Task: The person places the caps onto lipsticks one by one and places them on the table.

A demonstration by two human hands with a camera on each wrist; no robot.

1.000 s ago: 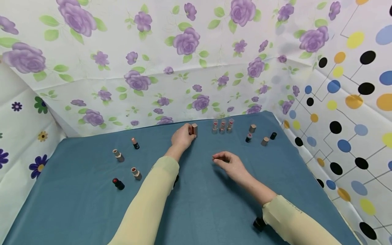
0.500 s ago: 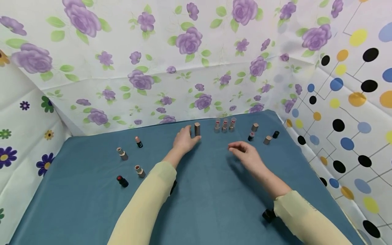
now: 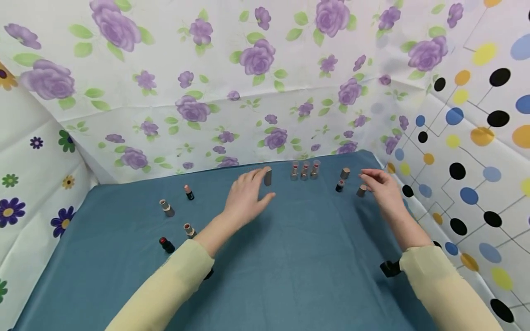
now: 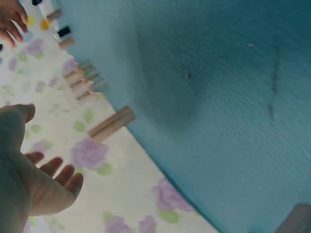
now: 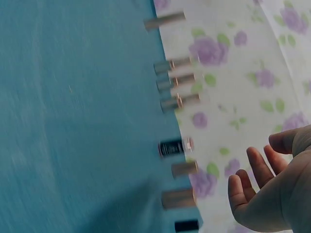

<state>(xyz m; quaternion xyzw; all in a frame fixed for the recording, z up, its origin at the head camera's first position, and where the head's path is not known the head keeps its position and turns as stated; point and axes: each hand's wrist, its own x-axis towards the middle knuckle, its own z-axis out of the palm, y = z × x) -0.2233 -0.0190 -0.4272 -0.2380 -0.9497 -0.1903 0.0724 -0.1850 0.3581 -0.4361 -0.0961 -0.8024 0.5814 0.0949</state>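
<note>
Near side first: red lipstick [image 3: 167, 245], a grey lipstick [image 3: 188, 231] near it, a second grey lipstick [image 3: 167, 208] and a pink lipstick [image 3: 189, 192] farther back — all uncapped on the blue cloth [image 3: 290, 276], none touched by a hand.

Left hand [image 3: 245, 195]: thumb and fingers apart, gripping nothing. A second ago those fingers were at the tube [image 3: 268, 177]; now I read them as off it. Fingertips overlap the tube in head view, but left wrist shows a gap. Tube stands upright by itself near the back edge — my read, it's set and let go.

Right hand [image 3: 387, 191]: swung from mid-cloth out to the right. Fingers loosely bent, thumb apart, nothing held that I can see. It hides the black cap [image 5: 187, 226] in head view; right wrist has that on the cloth. Left of it: front brown cap [image 3: 361, 191], short lipstick [image 3: 339, 186], back brown cap [image 3: 345, 173]. Looks like attention has moved to this side.

Farthest: three clear lipsticks [image 3: 304, 171], right of the tube.
</note>
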